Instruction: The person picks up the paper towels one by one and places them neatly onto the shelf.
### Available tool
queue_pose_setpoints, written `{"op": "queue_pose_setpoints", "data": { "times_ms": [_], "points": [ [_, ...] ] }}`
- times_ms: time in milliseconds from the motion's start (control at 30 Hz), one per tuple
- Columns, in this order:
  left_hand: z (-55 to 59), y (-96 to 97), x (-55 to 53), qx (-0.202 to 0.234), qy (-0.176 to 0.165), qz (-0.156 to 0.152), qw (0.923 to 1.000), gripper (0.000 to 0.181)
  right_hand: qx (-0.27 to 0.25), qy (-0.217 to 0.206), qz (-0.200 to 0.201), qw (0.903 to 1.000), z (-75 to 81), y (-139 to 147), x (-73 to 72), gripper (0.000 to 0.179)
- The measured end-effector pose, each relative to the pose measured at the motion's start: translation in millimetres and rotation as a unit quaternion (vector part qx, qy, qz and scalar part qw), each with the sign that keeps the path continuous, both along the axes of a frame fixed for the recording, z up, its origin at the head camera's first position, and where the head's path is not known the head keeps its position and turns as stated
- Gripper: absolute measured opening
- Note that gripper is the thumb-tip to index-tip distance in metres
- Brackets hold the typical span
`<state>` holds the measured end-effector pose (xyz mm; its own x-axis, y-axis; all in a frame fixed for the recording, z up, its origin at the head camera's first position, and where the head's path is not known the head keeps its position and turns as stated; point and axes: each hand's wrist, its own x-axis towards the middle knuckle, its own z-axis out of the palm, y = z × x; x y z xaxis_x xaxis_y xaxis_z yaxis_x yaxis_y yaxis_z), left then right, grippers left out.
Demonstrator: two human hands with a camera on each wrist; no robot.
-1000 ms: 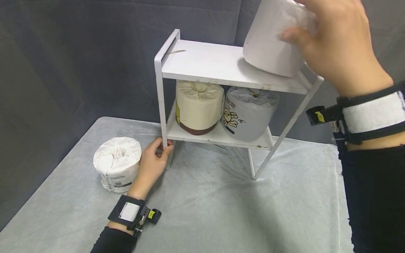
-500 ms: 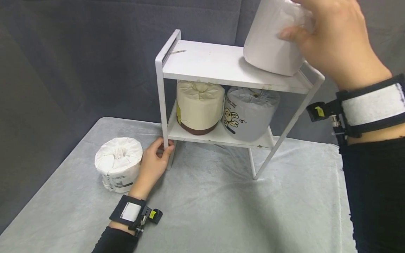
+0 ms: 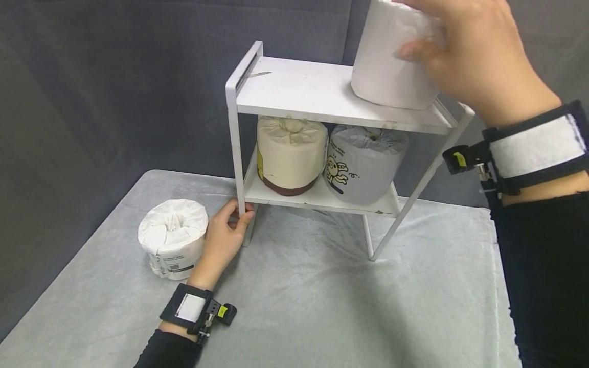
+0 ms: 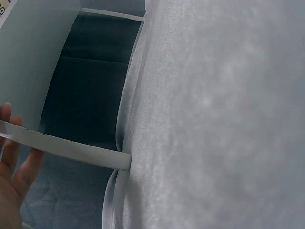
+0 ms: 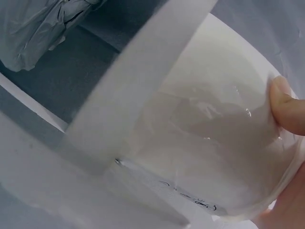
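The right hand point(image 3: 478, 64) grips a round white paper-wrapped roll point(image 3: 388, 71) at the white two-shelf rack point(image 3: 294, 87)'s top; the left hand point(image 3: 224, 234) holds its leg point(image 3: 236, 153), likely for steadiness.

the left arm point(image 3: 169, 350) reaches forward, and the left hand point(image 3: 224, 236) is down low, bent in a pinch; the right arm point(image 3: 545, 276) reaches up, and the right hand point(image 3: 480, 61) is high, gripping tight with its thumb point(image 3: 412, 50) near side
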<state>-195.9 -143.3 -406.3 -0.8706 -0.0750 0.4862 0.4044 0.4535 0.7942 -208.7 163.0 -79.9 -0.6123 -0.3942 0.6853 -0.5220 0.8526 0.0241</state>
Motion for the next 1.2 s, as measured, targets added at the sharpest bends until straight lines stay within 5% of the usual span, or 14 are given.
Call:
{"op": "queue_pose_setpoints", "data": {
  "times_ms": [600, 1200],
  "points": [
    [-2.4, -0.3, -1.4, -0.005, -0.010, 0.004, 0.9999, 0.012, -0.001, -0.085, -0.035, 0.9957, 4.4, -3.6, 0.7, 0.053],
    [-5.1, -3.2, -0.5, -0.001, 0.000, 0.001, 1.0000, 0.013, -0.010, -0.054, -0.073, 0.9958, 2.5, -4.9, 4.0, 0.051]
  ]
}}
